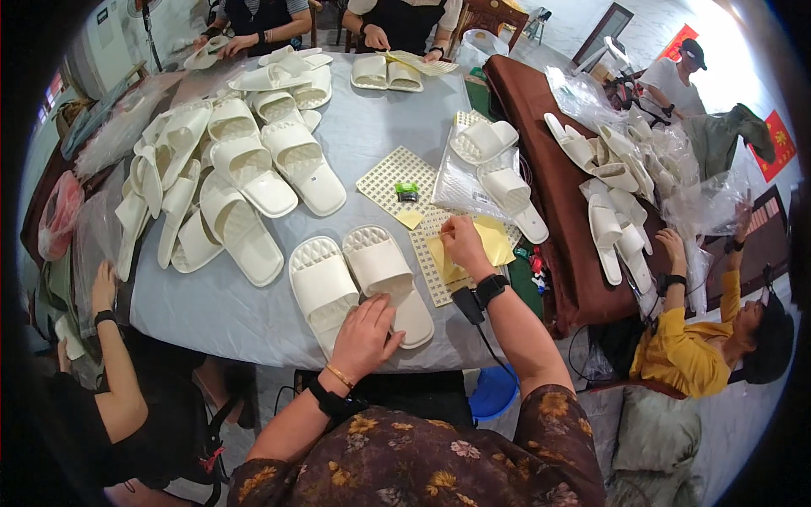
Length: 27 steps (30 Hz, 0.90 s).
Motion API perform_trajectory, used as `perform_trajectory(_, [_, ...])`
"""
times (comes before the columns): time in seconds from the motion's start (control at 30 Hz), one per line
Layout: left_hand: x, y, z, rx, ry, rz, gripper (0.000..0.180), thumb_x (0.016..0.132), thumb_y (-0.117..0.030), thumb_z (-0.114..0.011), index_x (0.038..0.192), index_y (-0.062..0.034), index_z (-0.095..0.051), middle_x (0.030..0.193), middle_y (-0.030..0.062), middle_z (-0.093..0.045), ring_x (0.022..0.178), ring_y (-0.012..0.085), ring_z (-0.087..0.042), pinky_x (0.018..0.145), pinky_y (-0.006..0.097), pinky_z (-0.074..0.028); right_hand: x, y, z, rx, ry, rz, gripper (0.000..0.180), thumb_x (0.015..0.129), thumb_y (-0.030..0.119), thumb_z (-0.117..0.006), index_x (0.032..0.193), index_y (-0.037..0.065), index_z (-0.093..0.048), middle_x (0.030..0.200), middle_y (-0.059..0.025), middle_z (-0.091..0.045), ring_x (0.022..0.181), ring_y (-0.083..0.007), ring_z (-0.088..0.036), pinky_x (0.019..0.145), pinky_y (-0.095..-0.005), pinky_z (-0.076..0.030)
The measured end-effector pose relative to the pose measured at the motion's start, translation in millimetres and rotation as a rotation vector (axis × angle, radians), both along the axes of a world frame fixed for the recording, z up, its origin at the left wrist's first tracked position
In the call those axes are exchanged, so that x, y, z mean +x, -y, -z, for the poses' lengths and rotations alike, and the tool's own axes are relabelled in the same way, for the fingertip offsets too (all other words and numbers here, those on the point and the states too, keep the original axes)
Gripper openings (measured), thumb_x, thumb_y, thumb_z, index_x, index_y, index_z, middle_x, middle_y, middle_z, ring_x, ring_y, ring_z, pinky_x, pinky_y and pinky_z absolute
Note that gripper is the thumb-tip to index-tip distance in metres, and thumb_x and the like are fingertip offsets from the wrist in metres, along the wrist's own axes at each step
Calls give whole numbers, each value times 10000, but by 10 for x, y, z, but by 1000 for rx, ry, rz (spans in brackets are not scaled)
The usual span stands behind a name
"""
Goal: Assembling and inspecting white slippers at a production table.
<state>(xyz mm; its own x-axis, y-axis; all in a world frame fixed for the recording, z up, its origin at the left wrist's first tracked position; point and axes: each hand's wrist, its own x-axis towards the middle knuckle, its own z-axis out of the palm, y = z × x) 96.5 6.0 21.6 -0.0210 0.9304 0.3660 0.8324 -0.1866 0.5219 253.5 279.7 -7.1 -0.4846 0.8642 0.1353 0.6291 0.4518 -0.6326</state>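
A pair of cream slippers lies at the near edge of the table, the left slipper [323,291] beside the right slipper [380,266]. My left hand [365,334] rests on the pair with its fingers stretched out over the open toe areas. Right of them my right hand [463,247] is closed in a pinch above a sheet of small printed labels [431,275]. Whatever its fingertips hold is too small to make out. Yellow backing paper [496,241] lies under and beside that hand. Another label sheet [389,177] lies beyond, with a small green packet [406,188] on it.
Many cream slippers [245,228] are heaped on the table's left. Another pair [507,186] lies on plastic wrap at right. A brown-covered table [524,127] holds more slippers and bags. Several people work around; a person's hands [376,38] hold a sheet across the table.
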Motion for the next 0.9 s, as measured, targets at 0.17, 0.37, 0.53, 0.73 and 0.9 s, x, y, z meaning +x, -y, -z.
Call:
perform_trajectory(0.17, [6,0,-16,13,1,6,425,841,-249,-711,1166,-16,-568,1299,185,-564,1223,369,-523,1021,473,-424,76,-13,9,-85,-91,6,159,789,77,-664,926,0,-640,955,-186,-606,912,-347,-603,810,-395,-506])
perform_trajectory(0.37, [10,18,35,19,8,7,428,835,-240,-714,1167,-14,-566,1299,185,-562,1221,369,-523,1018,467,-426,83,-50,-48,-64,-109,-56,240,766,94,-699,978,-9,-658,963,-215,-628,853,-359,-622,767,-407,-519])
perform_trajectory(0.53, [14,-2,46,30,9,4,428,839,-244,-710,1170,-14,-568,1303,185,-560,1222,366,-522,1025,459,-424,25,-87,-34,31,38,-43,208,774,110,-694,943,-9,-671,959,-216,-643,823,-366,-633,749,-405,-522])
perform_trajectory(0.73, [9,1,106,33,-12,-27,462,832,-264,-710,1184,1,-571,1302,180,-560,1222,354,-522,1038,445,-424,56,125,-254,-5,-154,86,145,876,136,-664,917,-3,-675,891,-160,-656,819,-286,-645,746,-387,-514])
perform_trajectory(0.9, [-10,6,86,26,-7,-35,503,822,-279,-712,1203,12,-562,1301,173,-556,1224,339,-521,1043,432,-426,-14,887,-514,-180,-50,-214,124,854,108,-677,922,6,-661,845,-160,-637,771,-294,-626,714,-374,-504])
